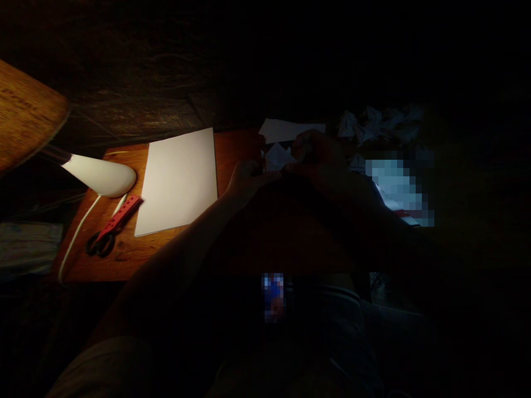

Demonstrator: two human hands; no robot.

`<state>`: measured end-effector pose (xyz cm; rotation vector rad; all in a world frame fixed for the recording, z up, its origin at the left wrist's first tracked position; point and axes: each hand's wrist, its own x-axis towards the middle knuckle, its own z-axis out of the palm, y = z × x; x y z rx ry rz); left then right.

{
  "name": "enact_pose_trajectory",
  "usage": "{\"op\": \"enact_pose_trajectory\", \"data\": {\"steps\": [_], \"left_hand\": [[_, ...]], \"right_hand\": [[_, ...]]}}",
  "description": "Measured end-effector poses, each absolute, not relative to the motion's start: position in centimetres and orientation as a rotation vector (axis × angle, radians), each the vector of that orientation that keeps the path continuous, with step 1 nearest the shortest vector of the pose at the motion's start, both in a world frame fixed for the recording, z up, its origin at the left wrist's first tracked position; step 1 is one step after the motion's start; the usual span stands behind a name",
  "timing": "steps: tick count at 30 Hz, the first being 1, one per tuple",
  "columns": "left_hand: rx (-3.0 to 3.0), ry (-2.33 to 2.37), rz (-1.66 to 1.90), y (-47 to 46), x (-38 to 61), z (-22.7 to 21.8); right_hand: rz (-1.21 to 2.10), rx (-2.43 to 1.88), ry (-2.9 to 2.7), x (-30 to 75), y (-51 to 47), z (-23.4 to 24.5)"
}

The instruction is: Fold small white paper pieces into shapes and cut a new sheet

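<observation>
In dim light over the table, a small folded white paper piece point(277, 157) sits between my two hands. My left hand point(249, 176) pinches its lower left side, the thumb stretched along the bottom edge. From the right, my right hand point(318, 160) grips its other side with bent fingers. A flat piece of white paper point(282, 130) lies just behind them. Several folded paper shapes point(369, 124) stand at the back right, and one more point(357, 162) is beside my right hand. Shadow hides much of the fingers.
A stack of white paper point(178, 182) lies lit on the wooden table point(236, 146). Scissors point(102, 243) with black handles and a red cover lie left of it, near a white lamp point(102, 174) with a cord. A bright pixelated screen point(400, 188) is at right.
</observation>
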<state>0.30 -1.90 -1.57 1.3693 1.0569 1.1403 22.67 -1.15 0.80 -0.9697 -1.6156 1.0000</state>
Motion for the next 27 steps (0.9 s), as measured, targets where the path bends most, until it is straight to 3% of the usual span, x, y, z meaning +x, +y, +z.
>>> {"op": "enact_pose_trajectory", "data": {"steps": [16, 27], "left_hand": [[1.388, 0.955, 1.176, -1.1, 0.1, -2.7], [1.358, 0.913, 1.215, -1.4, 0.2, -1.9]], "right_hand": [[1.048, -0.939, -1.549, 22.6, -1.2, 1.2], [1.288, -0.895, -1.482, 22.1, -1.6, 1.1]]}}
